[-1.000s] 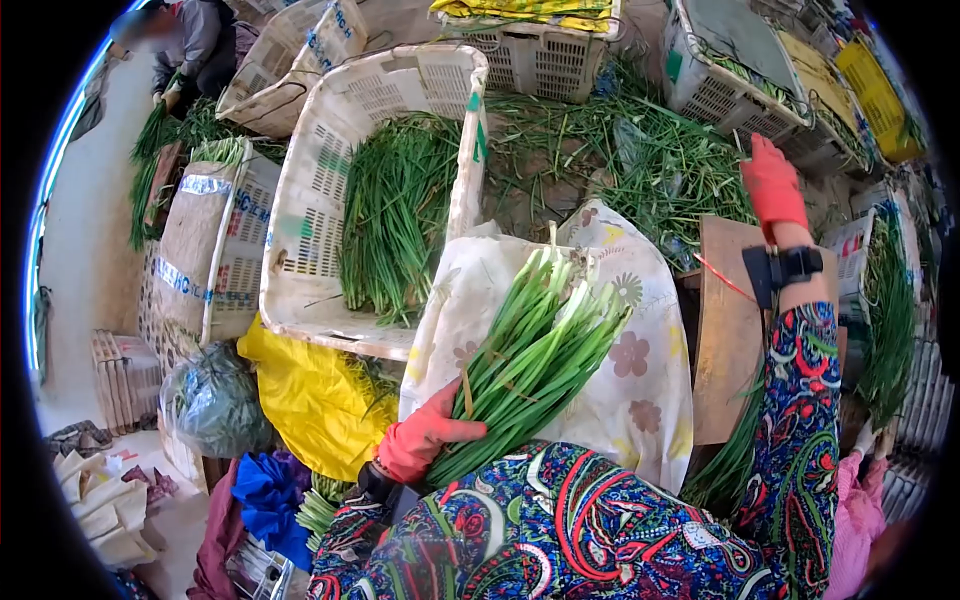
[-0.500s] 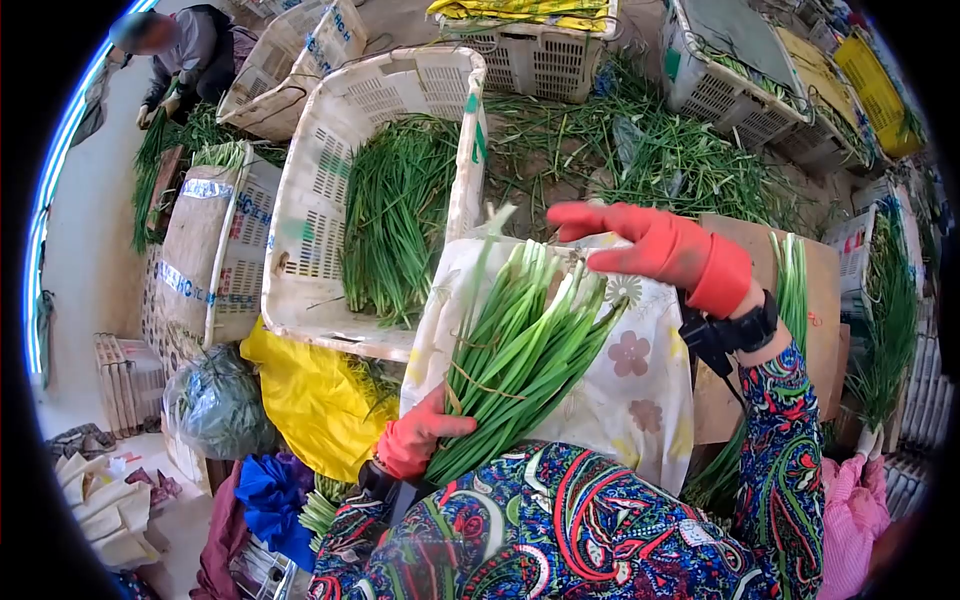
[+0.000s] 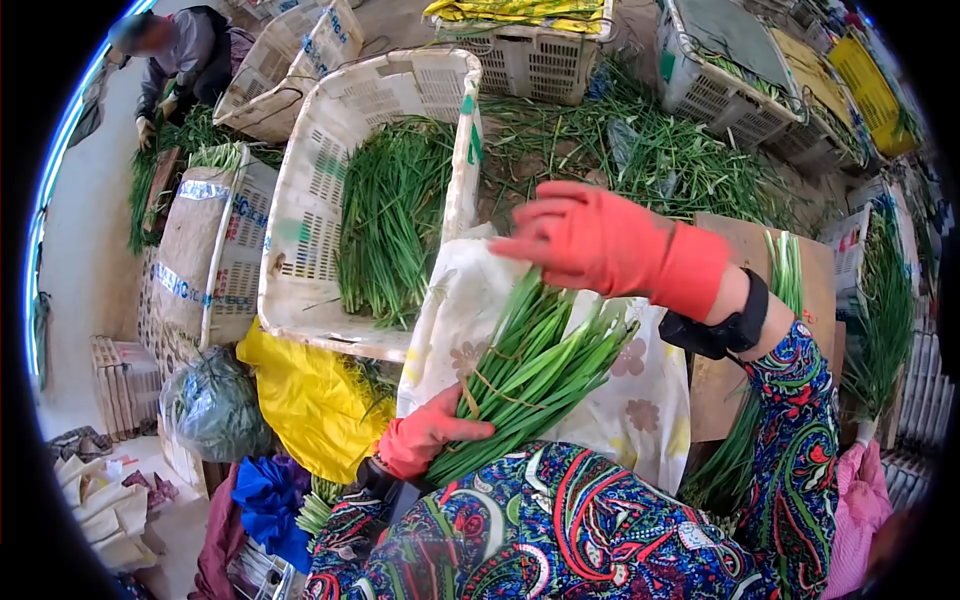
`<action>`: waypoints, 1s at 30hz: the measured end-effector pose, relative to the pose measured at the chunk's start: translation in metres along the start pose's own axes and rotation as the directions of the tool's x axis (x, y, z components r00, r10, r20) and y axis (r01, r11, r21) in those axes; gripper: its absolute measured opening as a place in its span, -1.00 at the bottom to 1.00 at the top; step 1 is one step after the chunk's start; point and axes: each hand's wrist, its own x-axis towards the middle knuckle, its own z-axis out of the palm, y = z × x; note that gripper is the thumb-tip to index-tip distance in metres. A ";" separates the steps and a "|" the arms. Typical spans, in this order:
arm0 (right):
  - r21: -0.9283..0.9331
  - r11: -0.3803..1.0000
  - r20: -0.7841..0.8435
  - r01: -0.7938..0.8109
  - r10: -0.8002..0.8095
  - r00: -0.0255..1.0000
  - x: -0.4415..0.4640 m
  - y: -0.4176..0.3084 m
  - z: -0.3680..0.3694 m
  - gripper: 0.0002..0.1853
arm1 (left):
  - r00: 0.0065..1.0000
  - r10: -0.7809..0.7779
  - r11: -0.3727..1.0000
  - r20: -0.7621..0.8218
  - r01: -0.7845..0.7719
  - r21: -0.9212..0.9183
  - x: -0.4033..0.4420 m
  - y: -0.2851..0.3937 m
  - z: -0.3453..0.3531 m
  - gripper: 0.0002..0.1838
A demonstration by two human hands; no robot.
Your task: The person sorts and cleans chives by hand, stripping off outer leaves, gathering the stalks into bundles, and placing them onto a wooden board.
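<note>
In the left fingers [image 3: 462, 430], green stalks [image 3: 540, 385].

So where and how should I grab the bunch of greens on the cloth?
Probably around its middle, coming from the right. The bunch lies slanted on the cloth; your left hand holds its lower left edge and your right hand hides its upper end, leaving the right side open. It spreads loosely, so a wide wrap seems best.
</note>
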 end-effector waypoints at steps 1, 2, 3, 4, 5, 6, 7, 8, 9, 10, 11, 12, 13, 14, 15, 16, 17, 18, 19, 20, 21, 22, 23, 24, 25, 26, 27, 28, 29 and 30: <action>-0.042 0.999 0.121 0.027 -0.022 0.992 0.002 0.000 0.003 -0.57 | 0.999 0.005 1.000 0.037 -0.005 0.000 0.002 -0.002 -0.004 -0.23; -0.079 0.995 0.241 0.059 -0.039 0.970 0.003 0.002 0.005 -0.66 | 0.999 -0.004 1.000 0.035 0.005 -0.027 0.002 -0.002 -0.003 -0.22; -0.066 0.994 0.121 0.082 -0.074 0.990 0.001 0.005 0.003 -0.84 | 0.999 -0.012 0.998 0.030 0.013 -0.056 0.001 -0.003 -0.002 -0.22; -0.071 0.997 0.042 0.043 -0.040 0.998 -0.003 0.011 0.001 -0.86 | 1.000 -0.018 0.996 0.023 0.020 -0.087 0.000 -0.003 -0.003 -0.21; -0.070 0.998 -0.037 0.006 -0.009 0.999 -0.011 0.020 -0.002 -0.88 | 0.999 -0.015 0.997 0.030 0.017 -0.075 0.000 -0.004 -0.005 -0.22; -0.064 0.997 -0.115 -0.030 0.022 0.993 -0.022 0.033 -0.004 -0.89 | 0.999 -0.013 0.998 0.036 0.015 -0.064 -0.001 -0.004 -0.007 -0.23; -0.199 0.972 -0.177 -0.124 0.089 0.980 -0.038 0.054 -0.006 -0.89 | 0.999 -0.009 0.999 0.044 0.012 -0.052 -0.001 -0.005 -0.009 -0.24; -0.326 0.919 -0.247 -0.223 0.145 0.958 -0.061 0.081 -0.010 -0.88 | 0.999 -0.011 0.999 0.034 0.012 -0.050 -0.001 -0.006 -0.012 -0.23; -0.338 0.845 -0.277 -0.415 0.332 0.901 -0.091 0.109 -0.018 -0.86 | 1.000 -0.011 0.999 0.025 0.013 -0.047 0.000 -0.009 -0.015 -0.22; -0.658 0.406 -0.199 -0.635 0.719 0.666 -0.117 0.130 -0.018 -0.75 | 1.000 -0.013 0.999 0.018 0.014 -0.045 0.001 -0.011 -0.018 -0.20; -0.557 0.207 -0.249 -0.805 0.882 0.399 -0.151 0.157 -0.025 -0.67 | 1.000 -0.021 0.997 0.016 0.022 -0.067 0.002 -0.012 -0.019 -0.18; -0.716 0.006 -0.427 -0.698 0.788 0.444 -0.152 0.136 -0.034 -0.58 | 1.000 -0.021 0.996 0.008 0.022 -0.082 0.002 -0.009 -0.016 -0.17; -0.503 0.337 -0.338 -0.796 0.771 0.540 -0.145 0.123 -0.042 -0.55 | 1.000 -0.019 0.995 -0.002 0.019 -0.098 0.002 -0.005 -0.012 -0.16; -0.204 0.609 -0.275 -0.766 0.715 0.642 -0.134 0.109 -0.043 -0.53 | 1.000 -0.024 0.993 -0.012 0.022 -0.116 0.002 -0.004 -0.008 -0.15; 0.361 0.751 -0.282 -0.553 0.653 0.703 -0.112 0.088 -0.025 -0.58 | 0.999 -0.027 0.994 -0.019 0.025 -0.105 0.003 -0.003 -0.006 -0.15; 0.581 0.614 -0.085 -0.534 0.699 0.710 -0.083 0.048 -0.023 -0.63 | 0.999 -0.036 0.996 -0.021 0.034 -0.088 0.004 -0.001 -0.005 -0.14; 0.450 0.817 -0.132 -0.359 0.459 0.879 -0.064 0.029 -0.012 -0.64 | 0.999 -0.040 0.997 -0.023 0.039 -0.068 0.006 0.001 -0.003 -0.13; 0.426 0.839 -0.084 -0.340 0.411 0.908 -0.047 0.004 -0.004 -0.63 | 0.999 -0.039 0.998 -0.020 0.038 -0.049 0.007 0.003 -0.001 -0.14; 0.400 0.866 -0.082 -0.300 0.360 0.929 -0.040 -0.012 0.012 -0.65 | 0.999 -0.035 0.999 -0.023 0.034 -0.031 0.006 0.004 0.001 -0.14; 0.377 0.891 -0.080 -0.255 0.305 0.949 -0.037 -0.021 0.028 -0.67 | 0.999 -0.029 0.999 -0.029 0.028 -0.015 0.004 0.005 0.003 -0.15; 0.385 0.886 -0.050 -0.260 0.301 0.952 -0.034 -0.025 0.036 -0.70 | 0.999 -0.024 1.000 -0.025 0.024 -0.021 0.003 0.005 0.005 -0.15; 0.390 0.882 -0.019 -0.266 0.296 0.955 -0.032 -0.028 0.042 -0.74 | 0.999 -0.036 0.999 -0.038 0.035 -0.031 0.001 0.004 0.004 -0.16; 0.392 0.879 0.015 -0.272 0.289 0.957 -0.032 -0.028 0.046 -0.77 | 0.998 -0.046 0.998 -0.048 0.044 -0.043 0.000 0.001 0.003 -0.16; 0.387 0.885 0.018 -0.259 0.273 0.962 -0.033 -0.028 0.051 -0.80 | 0.997 -0.055 0.997 -0.056 0.051 -0.058 0.000 -0.002 0.002 -0.16; 0.383 0.890 0.022 -0.246 0.257 0.966 -0.034 -0.027 0.056 -0.83 | 0.997 -0.049 0.998 -0.059 0.046 -0.053 0.000 -0.004 0.001 -0.16; 0.379 0.895 0.027 -0.234 0.242 0.970 -0.035 -0.028 0.058 -0.85 | 0.998 -0.035 0.998 -0.058 0.031 -0.055 0.001 -0.005 0.001 -0.21; 0.374 0.889 0.038 -0.263 0.269 0.962 -0.035 -0.028 0.057 -0.87 | 0.998 -0.021 0.998 -0.057 0.018 -0.056 0.001 -0.005 0.001 -0.25; 0.367 0.883 0.048 -0.292 0.295 0.954 -0.035 -0.030 0.055 -0.89 | 0.998 -0.008 0.998 -0.056 0.005 -0.056 0.002 -0.005 0.001 -0.30; 0.361 0.876 0.055 -0.320 0.322 0.945 -0.035 -0.031 0.053 -0.91 | 0.998 0.003 0.999 -0.058 -0.006 -0.051 0.002 -0.005 0.001 -0.29; 0.424 0.856 0.036 -0.294 0.309 0.950 -0.034 -0.037 0.050 -0.91 | 0.998 0.014 0.999 -0.059 -0.017 -0.044 0.003 -0.003 0.000 -0.27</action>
